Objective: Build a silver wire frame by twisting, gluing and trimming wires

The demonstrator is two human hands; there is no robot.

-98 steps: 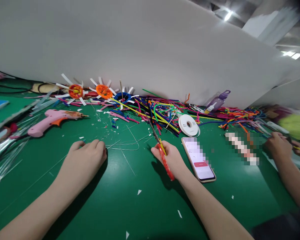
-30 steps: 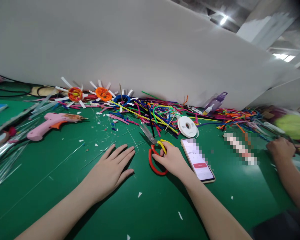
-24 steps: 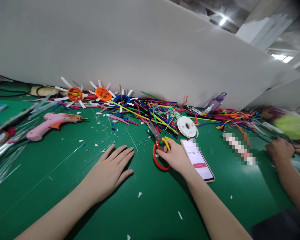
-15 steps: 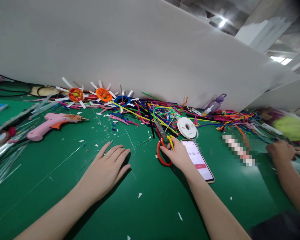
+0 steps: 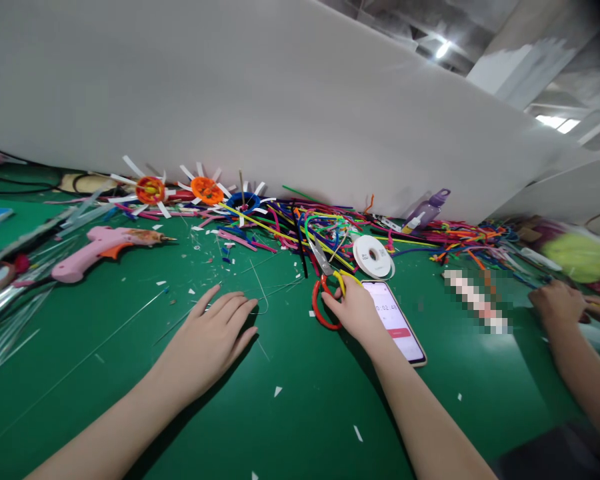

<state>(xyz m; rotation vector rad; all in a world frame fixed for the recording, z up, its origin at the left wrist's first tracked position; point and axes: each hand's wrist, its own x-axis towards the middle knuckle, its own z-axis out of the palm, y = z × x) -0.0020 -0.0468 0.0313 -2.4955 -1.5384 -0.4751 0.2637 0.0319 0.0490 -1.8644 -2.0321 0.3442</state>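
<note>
Palm down on the green table [image 5: 300, 413], my left hand [image 5: 215, 333] has its fingers stretched out and slightly apart. Thin clear strands [image 5: 263, 287] lie at its fingertips; whether it presses on any I cannot tell. My right hand [image 5: 357, 310] grips a pair of scissors [image 5: 322, 259] by the yellow handle, partly hidden by the fingers. The red handle loop lies to the left of the thumb, and the blades point away toward a pile of coloured pipe cleaners [image 5: 330, 230]. A phone [image 5: 403, 333] showing a timer lies partly under my right wrist.
A pink glue gun [image 5: 95, 250] lies at left, near clear strips [image 5: 10, 327]. Orange and blue rings with white strips [image 5: 207, 190] stand along the partition. A white ribbon spool [image 5: 373, 257] and purple bottle [image 5: 427, 210] stand beyond. At right is another person's hand [image 5: 560, 307].
The whole view has shifted very slightly. Both hands and the scissors keep almost the same place and pose.
</note>
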